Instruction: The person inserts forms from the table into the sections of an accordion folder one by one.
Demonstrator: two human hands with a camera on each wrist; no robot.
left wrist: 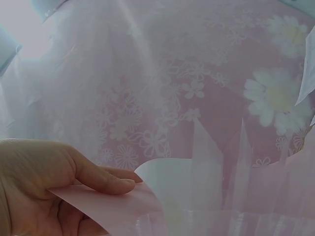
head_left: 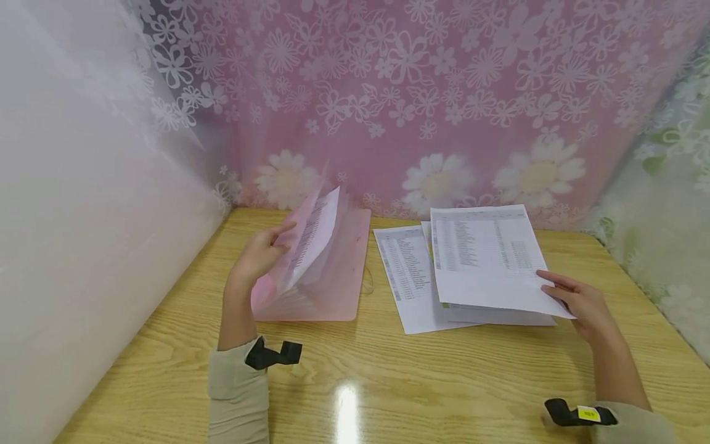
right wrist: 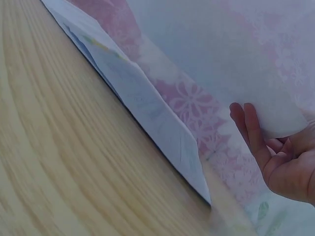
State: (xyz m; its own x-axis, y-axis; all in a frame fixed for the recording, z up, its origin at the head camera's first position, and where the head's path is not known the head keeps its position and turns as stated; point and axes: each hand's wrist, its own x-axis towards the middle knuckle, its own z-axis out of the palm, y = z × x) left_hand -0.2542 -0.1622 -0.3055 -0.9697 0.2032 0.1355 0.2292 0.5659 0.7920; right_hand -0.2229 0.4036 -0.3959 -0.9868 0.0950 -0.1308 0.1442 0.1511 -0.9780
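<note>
A pink folder with clear sleeves lies spread on the table at the left in the head view. My left hand grips its raised cover at the edge, thumb on top in the left wrist view. A printed page stands tilted among the raised leaves. At the right, my right hand pinches the lower right corner of a printed sheet. In the right wrist view this sheet is lifted above other papers, which lie on the table.
More printed sheets overlap beneath and left of the held one. A thin loop shows by the folder's right edge. The wooden table meets a floral pink curtain at the back and a pale sheet at the left.
</note>
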